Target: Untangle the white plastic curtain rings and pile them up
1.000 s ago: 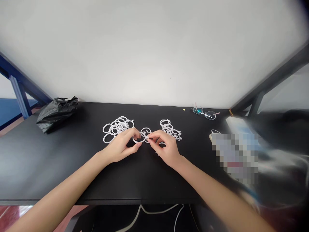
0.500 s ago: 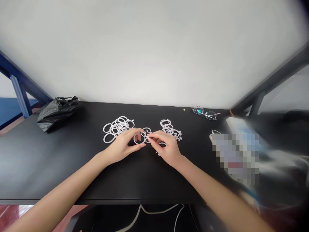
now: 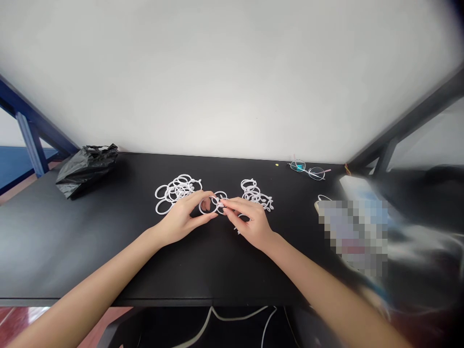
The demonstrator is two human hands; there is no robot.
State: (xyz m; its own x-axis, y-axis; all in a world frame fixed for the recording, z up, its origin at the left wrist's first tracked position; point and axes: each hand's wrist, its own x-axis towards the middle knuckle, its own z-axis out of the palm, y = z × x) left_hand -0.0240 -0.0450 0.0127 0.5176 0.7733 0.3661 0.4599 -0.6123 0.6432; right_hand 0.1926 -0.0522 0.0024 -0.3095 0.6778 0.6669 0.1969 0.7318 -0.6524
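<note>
My left hand (image 3: pixel 183 220) pinches a white plastic ring (image 3: pixel 208 206) between thumb and fingers just above the black table (image 3: pixel 108 241). My right hand (image 3: pixel 252 223) pinches a second white ring (image 3: pixel 220 199) where it meets the first, fingertips pressed together. The two rings touch at the middle, between my hands. A pile of loose white rings (image 3: pixel 177 190) lies behind my left hand. Another heap of white rings (image 3: pixel 256 195) lies behind my right hand.
A crumpled black plastic bag (image 3: pixel 85 167) sits at the back left. A pair of glasses (image 3: pixel 307 169) lies at the back right near the wall. A blurred patch (image 3: pixel 353 237) covers something on the right. White cables (image 3: pixel 232 319) hang below the table's front edge.
Both hands stay almost in place; the fingers shift slightly on the two rings, and the right fingertips close in toward the joint between them.
</note>
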